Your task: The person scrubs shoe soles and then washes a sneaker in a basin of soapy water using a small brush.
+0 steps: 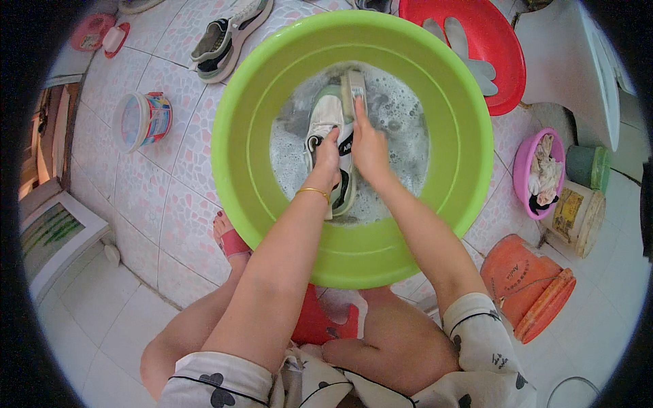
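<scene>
A large lime-green basin (238,143) in front of me holds grey, sudsy water (401,136). Inside it, a white sneaker (326,112) with black and pale green parts points its toe away from me. My left hand (328,158) grips the sneaker around its middle, by the laces and tongue. In my right hand (369,146) is a scrubbing brush (354,90), its pale bristles against the side of the toe, with one finger stretched along its back.
Another pair of sneakers (230,41) lies on the tiles beyond the basin's left. A small plastic bucket (144,121) is on the left. To the right are a red basin (503,61) with insoles, a pink basket (522,166) of cloths and an orange bucket (520,282).
</scene>
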